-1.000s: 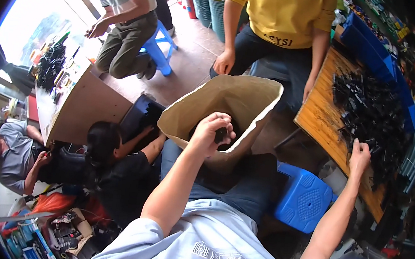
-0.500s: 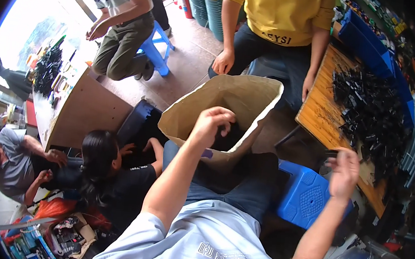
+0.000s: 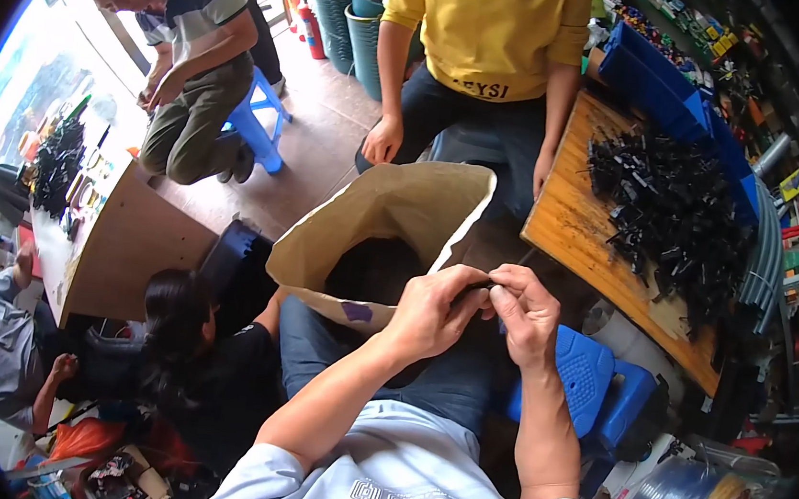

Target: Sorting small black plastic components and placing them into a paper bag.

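Observation:
Above the near right rim of a tan sack [image 3: 318,246], my left hand [image 3: 432,308] and my right hand [image 3: 528,315] meet, fingertips together. Pinched between them is a small black part [image 3: 481,285], mostly covered by my fingers, so its exact kind does not show. The sack stands between my knees with its mouth wide, and its inside looks dark. To the right, a heap of small black plastic parts [image 3: 672,213] lies on a tilted-looking wooden table [image 3: 557,217].
Blue plastic stools [image 3: 570,377] stand beside my right leg. Across from me sits a person in a yellow top [image 3: 497,38]. At the left, another person in black [image 3: 215,366] bends near a dark blue crate [image 3: 230,257]. Blue bins [image 3: 648,67] line the table's far edge.
My right hand has come left from beside the table's pile to meet my left hand. My left hand has moved right, away from over the sack's mouth. The view has shifted a little.

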Motion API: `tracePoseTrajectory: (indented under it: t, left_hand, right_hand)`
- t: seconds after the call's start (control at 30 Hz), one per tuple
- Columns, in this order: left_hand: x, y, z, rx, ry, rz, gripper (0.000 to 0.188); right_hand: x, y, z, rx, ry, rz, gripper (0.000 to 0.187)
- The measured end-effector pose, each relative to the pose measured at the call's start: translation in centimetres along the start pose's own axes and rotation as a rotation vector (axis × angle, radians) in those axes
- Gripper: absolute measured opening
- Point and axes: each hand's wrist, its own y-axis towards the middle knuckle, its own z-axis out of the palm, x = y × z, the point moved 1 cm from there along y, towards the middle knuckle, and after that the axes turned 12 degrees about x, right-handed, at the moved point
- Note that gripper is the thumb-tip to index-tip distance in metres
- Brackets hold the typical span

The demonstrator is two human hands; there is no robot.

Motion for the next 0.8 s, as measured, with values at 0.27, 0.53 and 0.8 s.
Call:
tracePoseTrajectory:
  t: [0.27,0.53,0.8]
  left_hand:
    - [0.7,-0.4,1.8,-0.099,0.118,0.028,0.005]
    - [1.2,-1.5,1.9,-0.188,0.046,-0.097,0.008]
    - [2.6,-1.1,-0.1,0.165,-0.53,-0.305,0.031]
  right_hand:
    - [-1.6,-0.3,-0.5,0.046,0.084,0.052,0.011]
    - [-2.4,0.0,-0.8,0.118,0.249,0.089,0.011]
    - [-1.3,0.3,-1.7,0.202,-0.038,0.308,0.01]
